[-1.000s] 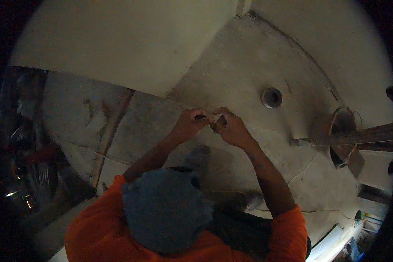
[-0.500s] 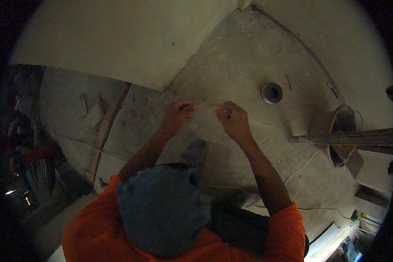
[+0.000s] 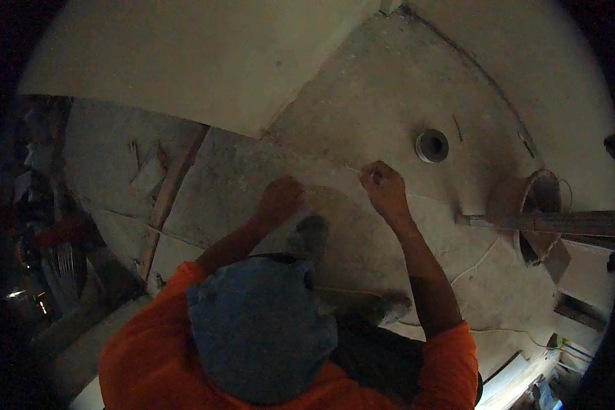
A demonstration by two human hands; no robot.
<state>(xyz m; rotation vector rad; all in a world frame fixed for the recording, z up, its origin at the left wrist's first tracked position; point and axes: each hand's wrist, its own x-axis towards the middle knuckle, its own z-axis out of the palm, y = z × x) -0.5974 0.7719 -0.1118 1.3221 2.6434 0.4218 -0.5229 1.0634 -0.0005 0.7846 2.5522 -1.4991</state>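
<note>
My right hand (image 3: 385, 186) is closed in a pinch above the concrete floor, and a short thin pale strand (image 3: 352, 168) sticks out from its fingers toward the left. Lower and to the left, my left hand (image 3: 282, 199) is curled closed with its back upward. Its fingers are dim and blurred, so I cannot make out what they hold, if anything. A gap lies between the two hands. Beyond my right hand, a round grey roll (image 3: 432, 145) with a dark centre rests on the floor. Below my hands, a grey-blue cap (image 3: 261, 328) covers the bottom middle.
On the right, a long beam (image 3: 533, 222) crosses in front of a round open-ended container (image 3: 543, 191). Pale cords (image 3: 475, 263) trail across the floor there. To the left lie a narrow wooden strip (image 3: 174, 198) and dark clutter (image 3: 61, 239). A pale wall (image 3: 184, 61) juts in at upper left.
My left hand has dropped a little and turned its back upward. My right hand has shifted slightly right, so the gap between them is wider. The whole view has moved slightly.
</note>
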